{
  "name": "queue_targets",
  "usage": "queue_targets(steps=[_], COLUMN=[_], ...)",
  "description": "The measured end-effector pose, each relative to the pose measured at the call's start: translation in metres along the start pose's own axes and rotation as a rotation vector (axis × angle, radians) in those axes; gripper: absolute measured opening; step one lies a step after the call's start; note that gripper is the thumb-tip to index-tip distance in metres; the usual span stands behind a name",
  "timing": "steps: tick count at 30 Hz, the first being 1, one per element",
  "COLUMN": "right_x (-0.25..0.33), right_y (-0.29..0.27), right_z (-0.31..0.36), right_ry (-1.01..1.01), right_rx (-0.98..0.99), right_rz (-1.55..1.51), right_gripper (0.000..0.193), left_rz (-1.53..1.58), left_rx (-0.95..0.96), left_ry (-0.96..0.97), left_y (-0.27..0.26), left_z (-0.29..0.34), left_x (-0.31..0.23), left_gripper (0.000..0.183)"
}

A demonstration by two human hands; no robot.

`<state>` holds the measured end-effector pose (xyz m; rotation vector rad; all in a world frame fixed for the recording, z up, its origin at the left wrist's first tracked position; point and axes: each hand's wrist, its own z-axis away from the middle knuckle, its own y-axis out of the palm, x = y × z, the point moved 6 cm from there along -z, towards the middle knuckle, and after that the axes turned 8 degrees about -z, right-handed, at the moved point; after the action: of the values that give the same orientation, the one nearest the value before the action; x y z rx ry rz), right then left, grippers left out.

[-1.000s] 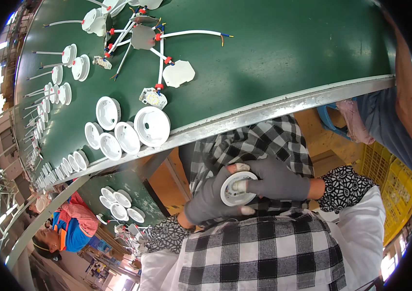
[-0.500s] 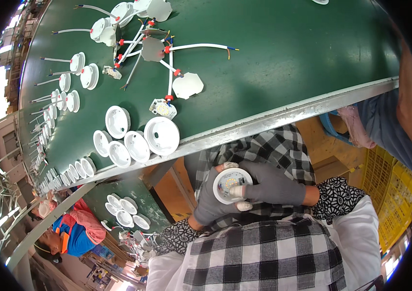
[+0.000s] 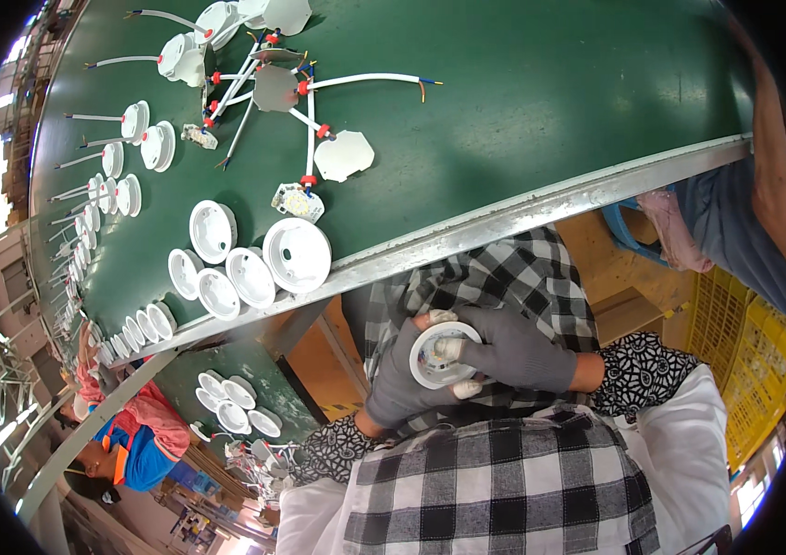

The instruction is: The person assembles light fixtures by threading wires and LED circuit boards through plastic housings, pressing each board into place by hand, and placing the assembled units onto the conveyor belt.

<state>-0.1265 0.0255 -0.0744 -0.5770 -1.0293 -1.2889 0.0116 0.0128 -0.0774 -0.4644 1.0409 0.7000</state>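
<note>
A round white lamp housing [image 3: 432,368] with an LED board inside it is held over my lap. My left hand [image 3: 395,377], in a grey glove with covered fingertips, wraps round its left side. My right hand [image 3: 521,353], gloved alike, grips it from the right, and its thumb presses on the board inside the rim. The fingers beneath are mostly hidden. On the bench edge in front stand several empty white housings [image 3: 297,255]. Behind them lie LED boards [image 3: 298,201] with white cables and red grommets.
The green bench [image 3: 522,102] has a metal edge [image 3: 541,213]. Rows of housings with cables [image 3: 127,196] run along its left. A second green table [image 3: 275,375] at lower left holds more housings. Yellow crates [image 3: 749,370] stand at right. One co-worker [image 3: 148,421] sits at left; another person's arm [image 3: 772,166] shows at right.
My right thumb has moved inward and up across the board, now covering more of it. The bench things appear slightly further left in the view. The co-worker at left has shifted.
</note>
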Motion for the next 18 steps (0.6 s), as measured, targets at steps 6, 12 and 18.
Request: queue_targets(steps=[6,12,18], right_x=[0.014,0.025,0.023], right_y=[-0.001,-0.003,0.003], right_z=[-0.002,-0.012,-0.013], right_ry=[-0.029,0.016,0.038], right_rx=[0.017,0.085,0.187], right_rz=[0.047,0.129,0.152], right_gripper=[0.036,0.036,0.044], left_rz=[-0.164,-0.271,-0.212], left_rx=[0.118,0.202,0.082], left_ry=[-0.018,-0.032,0.055], left_y=[-0.012,-0.019,-0.018], left_z=[-0.004,-0.003,0.005], left_x=[-0.022,-0.027,-0.007], left_gripper=[0.090,0.093,0.093])
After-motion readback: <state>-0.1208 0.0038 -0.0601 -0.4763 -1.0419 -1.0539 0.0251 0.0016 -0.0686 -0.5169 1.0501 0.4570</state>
